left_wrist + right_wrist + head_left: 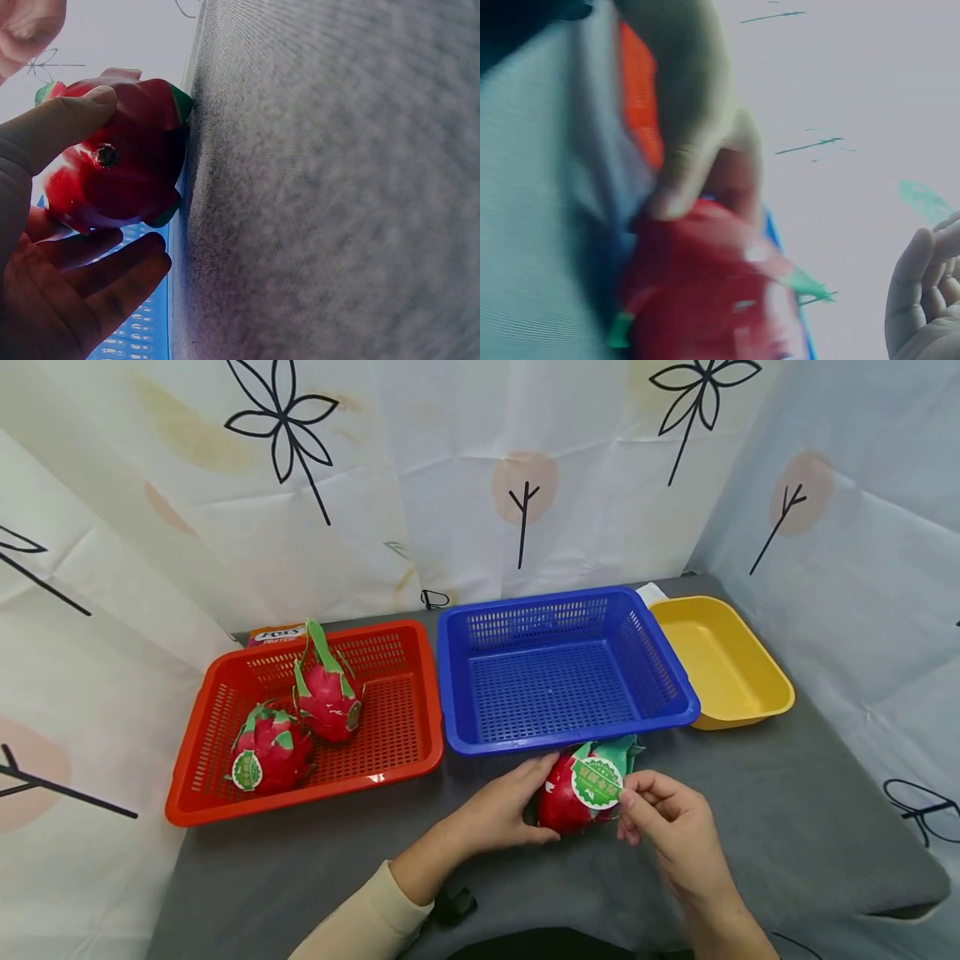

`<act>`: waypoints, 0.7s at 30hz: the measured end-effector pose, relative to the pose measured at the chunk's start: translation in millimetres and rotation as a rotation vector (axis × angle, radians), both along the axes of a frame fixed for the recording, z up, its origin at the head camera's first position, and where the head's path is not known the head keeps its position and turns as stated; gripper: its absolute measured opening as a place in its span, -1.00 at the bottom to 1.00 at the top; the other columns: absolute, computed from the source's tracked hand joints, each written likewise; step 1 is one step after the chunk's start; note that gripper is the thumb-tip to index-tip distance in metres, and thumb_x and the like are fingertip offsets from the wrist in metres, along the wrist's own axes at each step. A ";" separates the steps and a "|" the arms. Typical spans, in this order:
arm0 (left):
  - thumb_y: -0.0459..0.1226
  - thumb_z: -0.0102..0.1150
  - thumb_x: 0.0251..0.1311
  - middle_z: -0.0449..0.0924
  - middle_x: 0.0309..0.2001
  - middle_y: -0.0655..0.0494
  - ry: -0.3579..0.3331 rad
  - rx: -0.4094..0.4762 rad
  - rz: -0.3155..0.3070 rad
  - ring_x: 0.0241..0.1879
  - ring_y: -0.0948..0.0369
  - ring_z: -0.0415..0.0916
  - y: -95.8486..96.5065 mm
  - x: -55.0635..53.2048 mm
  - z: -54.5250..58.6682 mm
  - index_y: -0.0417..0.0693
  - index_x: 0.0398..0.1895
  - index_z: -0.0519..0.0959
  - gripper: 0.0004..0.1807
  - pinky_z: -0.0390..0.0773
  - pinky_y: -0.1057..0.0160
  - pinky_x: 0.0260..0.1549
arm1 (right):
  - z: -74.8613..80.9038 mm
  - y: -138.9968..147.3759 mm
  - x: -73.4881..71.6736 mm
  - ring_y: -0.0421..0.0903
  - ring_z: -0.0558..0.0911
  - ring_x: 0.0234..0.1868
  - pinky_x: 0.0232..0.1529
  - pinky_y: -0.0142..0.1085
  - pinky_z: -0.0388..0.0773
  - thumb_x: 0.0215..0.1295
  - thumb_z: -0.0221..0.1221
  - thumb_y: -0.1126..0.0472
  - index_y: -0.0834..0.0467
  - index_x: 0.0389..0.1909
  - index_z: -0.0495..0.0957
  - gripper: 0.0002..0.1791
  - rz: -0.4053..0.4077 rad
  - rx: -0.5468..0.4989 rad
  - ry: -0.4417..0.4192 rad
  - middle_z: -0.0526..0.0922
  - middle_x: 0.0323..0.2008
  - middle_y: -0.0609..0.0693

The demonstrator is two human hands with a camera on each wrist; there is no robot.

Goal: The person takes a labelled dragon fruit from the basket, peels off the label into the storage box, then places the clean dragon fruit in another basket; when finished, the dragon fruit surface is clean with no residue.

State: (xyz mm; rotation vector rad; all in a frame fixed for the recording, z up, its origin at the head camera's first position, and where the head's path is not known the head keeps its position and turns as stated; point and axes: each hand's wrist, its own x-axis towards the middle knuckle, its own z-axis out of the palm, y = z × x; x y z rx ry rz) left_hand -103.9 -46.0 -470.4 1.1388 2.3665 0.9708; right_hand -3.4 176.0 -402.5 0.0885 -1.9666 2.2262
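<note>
In the head view, a red dragon fruit with green leaf tips lies on the grey table in front of the blue basket. My left hand grips it from the left; in the left wrist view the thumb presses on the red skin and the other fingers lie along the opposite side. A round green-and-white sticker shows on the fruit's upper face. My right hand pinches the sticker's right edge between thumb and forefinger. The right wrist view is blurred around the fruit.
A red basket on the left holds two more dragon fruits. The blue basket stands in the middle, with a yellow tub to its right. An orange packet shows behind the red basket. Printed curtains surround the grey table.
</note>
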 end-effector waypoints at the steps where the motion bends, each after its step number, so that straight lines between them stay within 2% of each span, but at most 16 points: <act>1: -0.06 0.55 0.12 0.22 0.53 0.08 0.003 -0.003 -0.002 0.45 0.20 0.24 0.0 -0.3 0.1 -0.01 0.67 -0.02 0.17 0.37 0.17 0.34 | 2.8 1.6 -2.7 -0.04 0.46 -0.64 -0.54 -0.23 0.61 0.46 0.04 0.56 0.48 -0.27 0.50 -0.90 0.010 -0.001 0.022 0.48 -0.62 0.10; 4: -0.06 0.54 0.12 0.22 0.53 0.08 -0.006 -0.010 -0.004 0.46 0.20 0.24 -0.2 -0.8 0.2 0.00 0.67 -0.03 0.17 0.36 0.16 0.34 | 12.0 5.8 -12.3 -0.04 0.48 -0.63 -0.52 -0.25 0.61 0.46 0.00 0.58 0.45 -0.29 0.51 -0.86 0.035 -0.003 0.076 0.52 -0.60 0.09; 8: -0.03 0.53 0.14 0.22 0.53 0.08 -0.004 -0.016 -0.009 0.45 0.20 0.24 0.0 -1.0 0.3 0.00 0.67 -0.03 0.16 0.36 0.15 0.35 | 24.0 9.9 -25.4 -0.06 0.51 -0.60 -0.51 -0.31 0.60 0.48 -0.03 0.57 0.43 -0.30 0.53 -0.82 0.057 -0.005 0.104 0.55 -0.55 0.07; 17: -0.01 0.52 0.15 0.21 0.53 0.07 0.009 -0.015 -0.021 0.46 0.22 0.22 -0.3 -1.5 -1.4 -0.01 0.67 -0.04 0.16 0.34 0.18 0.36 | 44.3 21.9 -49.8 -0.10 0.51 -0.56 -0.45 -0.37 0.62 0.55 0.00 0.44 0.33 -0.31 0.58 -0.77 0.035 -0.033 0.069 0.58 -0.51 0.06; 21: -0.01 0.52 0.15 0.20 0.54 0.07 0.009 -0.006 -0.026 0.47 0.22 0.21 -1.4 -1.6 -2.2 -0.01 0.67 -0.04 0.17 0.34 0.18 0.36 | 49.3 31.2 -61.5 -0.10 0.51 -0.56 -0.44 -0.37 0.63 0.56 -0.01 0.42 0.33 -0.32 0.59 -0.75 0.020 -0.088 0.077 0.57 -0.52 0.06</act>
